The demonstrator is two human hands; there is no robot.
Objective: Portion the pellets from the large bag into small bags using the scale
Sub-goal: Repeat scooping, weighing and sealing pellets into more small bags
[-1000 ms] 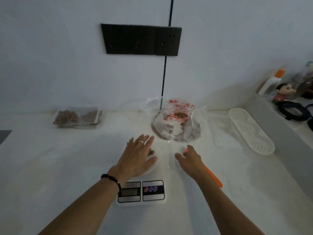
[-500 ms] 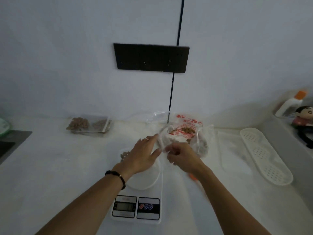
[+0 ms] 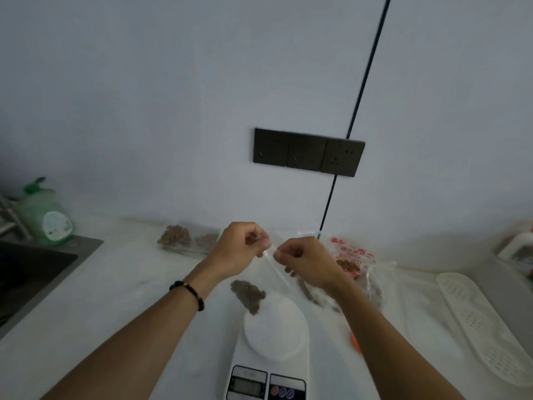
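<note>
Left hand [image 3: 241,246] and right hand [image 3: 305,262] pinched the top of a clear small bag [image 3: 266,272], pellets [image 3: 248,294] hanging over the scale [image 3: 269,368] | large bag [image 3: 353,262] stood on the counter [image 3: 115,298] behind, red print unreadable | green soap bottle [image 3: 46,217] label illegible.

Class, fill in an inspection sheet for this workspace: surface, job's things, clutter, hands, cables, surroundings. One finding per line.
Surface: white counter, dimly lit.
Job's things: small clear bag holding brown pellets, held up above the scale; large printed bag behind the right hand; filled small bags by the wall.
Clutter: white perforated tray at right; orange tool, mostly hidden by the right arm.
Hands: left hand and right hand each pinch the small bag's top edge.
Cables: dark cord running down the wall.
Surroundings: black socket panel; green soap bottle beside a dark sink.
</note>
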